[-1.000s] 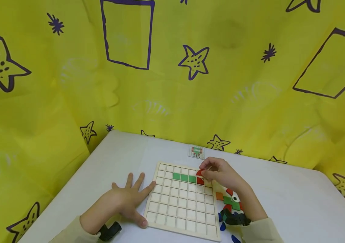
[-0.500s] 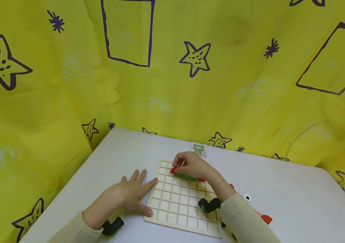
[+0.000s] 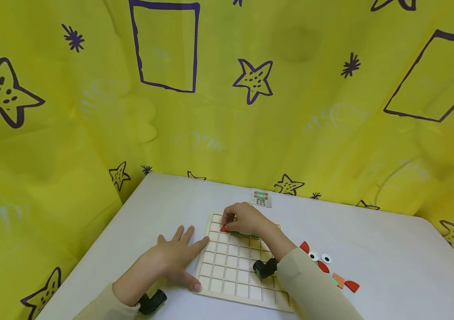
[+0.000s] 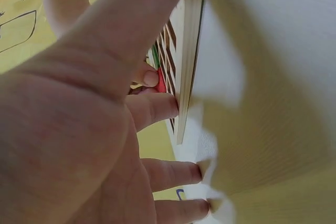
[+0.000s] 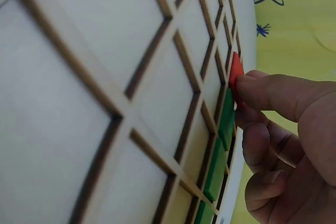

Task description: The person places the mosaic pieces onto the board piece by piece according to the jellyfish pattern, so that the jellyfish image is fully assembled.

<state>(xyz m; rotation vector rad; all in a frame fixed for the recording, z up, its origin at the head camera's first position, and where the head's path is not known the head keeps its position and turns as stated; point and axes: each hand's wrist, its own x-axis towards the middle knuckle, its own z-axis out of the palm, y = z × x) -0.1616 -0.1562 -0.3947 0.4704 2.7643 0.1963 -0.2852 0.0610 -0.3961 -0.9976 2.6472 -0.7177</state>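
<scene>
In the head view, the right hand is over the upper left of the grid board, its thumb and a finger pinched together on a red piece, with hardly a gap between them beyond the piece's thickness. The other fingers are curled back toward the palm, as the right wrist view shows.

The red piece is at the lower left of those fingertips in the head view, over a cell near the board's top left. In the right wrist view its long side runs nearly upright in the frame, pointed tip up, roughly in line with the green tiles and at their upper end. Whether it is flat in its cell or slightly raised, I cannot tell.

The right hand is the nearer one, in contact with the piece. The left hand lies to the lower left, fingers straight and spread, gripping nothing; its thumb and index finger touch the board's left edge, apart from the piece.

Loose pieces, among them a white eye disc and an orange tile, lie on the surface at lower right; a pattern card lies beyond the board.
</scene>
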